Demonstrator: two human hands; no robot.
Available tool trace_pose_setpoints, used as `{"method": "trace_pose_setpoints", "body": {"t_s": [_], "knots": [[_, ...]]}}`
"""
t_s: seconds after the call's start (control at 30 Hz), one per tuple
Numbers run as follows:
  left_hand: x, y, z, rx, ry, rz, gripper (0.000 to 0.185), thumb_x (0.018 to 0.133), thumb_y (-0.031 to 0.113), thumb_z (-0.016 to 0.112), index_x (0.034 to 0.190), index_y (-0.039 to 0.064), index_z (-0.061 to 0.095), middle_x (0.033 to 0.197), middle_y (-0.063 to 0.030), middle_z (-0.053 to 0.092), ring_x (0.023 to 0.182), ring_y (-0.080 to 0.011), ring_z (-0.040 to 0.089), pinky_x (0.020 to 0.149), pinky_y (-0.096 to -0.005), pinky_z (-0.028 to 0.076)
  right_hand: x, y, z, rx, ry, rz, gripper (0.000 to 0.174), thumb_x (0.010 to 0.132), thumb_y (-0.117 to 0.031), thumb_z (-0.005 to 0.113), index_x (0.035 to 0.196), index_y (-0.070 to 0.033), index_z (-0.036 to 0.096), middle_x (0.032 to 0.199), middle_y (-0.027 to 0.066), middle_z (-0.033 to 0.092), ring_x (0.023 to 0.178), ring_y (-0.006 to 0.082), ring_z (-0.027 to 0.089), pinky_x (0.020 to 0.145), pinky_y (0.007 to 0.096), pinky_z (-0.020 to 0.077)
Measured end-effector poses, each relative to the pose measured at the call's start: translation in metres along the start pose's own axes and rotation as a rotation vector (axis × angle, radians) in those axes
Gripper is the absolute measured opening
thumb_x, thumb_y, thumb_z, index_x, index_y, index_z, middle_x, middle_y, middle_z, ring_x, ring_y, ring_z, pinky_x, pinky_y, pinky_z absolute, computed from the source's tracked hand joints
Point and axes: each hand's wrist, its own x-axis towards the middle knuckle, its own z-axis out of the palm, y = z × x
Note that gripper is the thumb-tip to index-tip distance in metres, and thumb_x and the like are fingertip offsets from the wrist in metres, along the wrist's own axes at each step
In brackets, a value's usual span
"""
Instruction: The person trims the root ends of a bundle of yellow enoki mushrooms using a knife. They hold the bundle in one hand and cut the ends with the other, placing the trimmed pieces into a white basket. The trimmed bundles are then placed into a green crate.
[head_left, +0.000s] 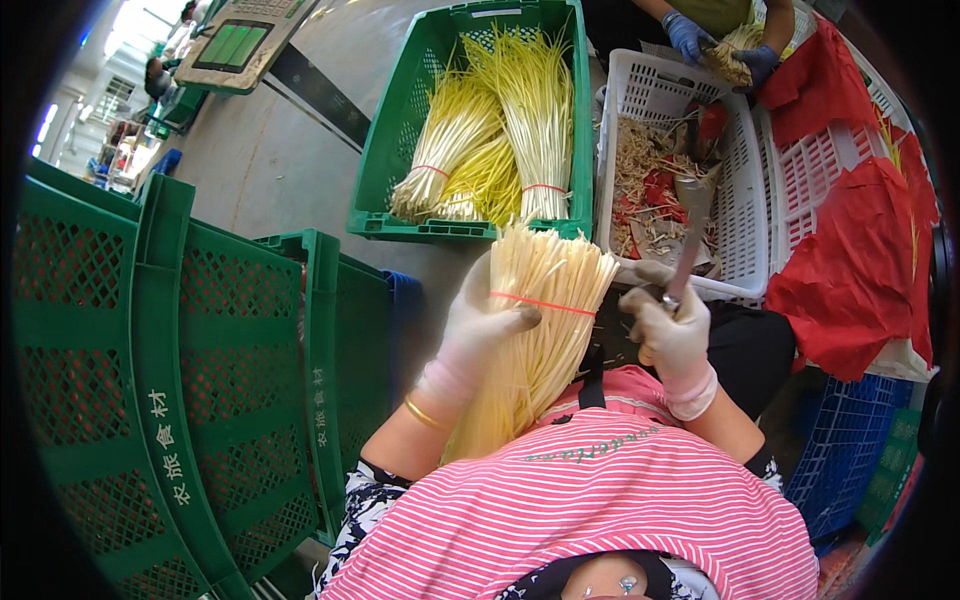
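Note:
My left hand (480, 322), in a whitish work glove, grips a thick bundle of pale yellow-white stalks (551, 330), probably yellow chives, with the thumb across its front. A red band (544, 303) circles the bundle below its upward-facing cut ends, and its lower part lies against my striped apron. To the right, my gloved right hand (671, 322) is closed on the handle of a knife (690, 240), whose broad blade points up. Beyond the bundle, a green plastic crate (469, 229) holds several like bundles, two with red bands showing.
A white basket (742, 180) with trimmings and red scraps stands at front right. Red sheets (855, 270) drape over another white basket. Green crates (165, 375) stand at left, near a scale's display (234, 46). A co-worker's gloved hands (712, 56) hold a bundle at top right.

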Motion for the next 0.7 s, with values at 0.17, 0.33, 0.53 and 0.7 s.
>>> {"method": "trace_pose_setpoints", "body": {"t_s": [0.17, 0.33, 0.53, 0.7], "knots": [[0.000, 0.000, 0.012, 0.036, -0.059, -0.003, 0.082, 0.078, 0.011, 0.085, 0.146, -0.001, 0.042, 0.138, -0.0084, 0.056, 0.125, -0.0182, 0.055, 0.105, -0.0334, 0.046, 0.014, -0.003, 0.030, -0.353, -0.329, -0.536, 0.041, 0.085, -0.004, 0.073, 0.125, 0.000, 0.064, 0.106, 0.0130, 0.074, 0.090, 0.0187, 0.073, 0.078, 0.0297, 0.0576], [-0.003, -0.001, 0.007, 0.031, -0.006, 0.012, 0.070, 0.089, 0.018, 0.077, 0.148, 0.000, 0.041, 0.138, -0.0098, 0.057, 0.122, -0.0173, 0.057, 0.105, -0.0334, 0.046, 0.032, -0.006, 0.039, -0.373, -0.367, -0.304, 0.036, 0.089, 0.002, 0.065, 0.125, 0.003, 0.063, 0.108, 0.0118, 0.073, 0.100, 0.0158, 0.071, 0.090, 0.0287, 0.0552], [-0.002, -0.004, 0.002, -0.045, -0.057, 0.054, 0.064, 0.095, 0.021, 0.070, 0.148, 0.001, 0.041, 0.139, -0.0096, 0.057, 0.124, -0.0172, 0.056, 0.107, -0.0334, 0.044, 0.032, -0.010, 0.044, -0.412, -0.327, -0.331, 0.039, 0.087, 0.002, 0.066, 0.126, 0.001, 0.063, 0.104, 0.0102, 0.073, 0.097, 0.0145, 0.070, 0.087, 0.0283, 0.0554], [-0.001, -0.009, 0.004, -0.021, -0.045, 0.046, 0.056, 0.100, 0.017, 0.063, 0.147, -0.001, 0.040, 0.139, -0.0106, 0.054, 0.127, -0.0178, 0.051, 0.110, -0.0331, 0.040, 0.030, -0.018, 0.067, -0.759, -0.226, -0.503, 0.049, 0.078, -0.010, 0.077, 0.125, -0.007, 0.064, 0.098, 0.0150, 0.070, 0.084, 0.0281, 0.071, 0.077, 0.0371, 0.0566]]}}
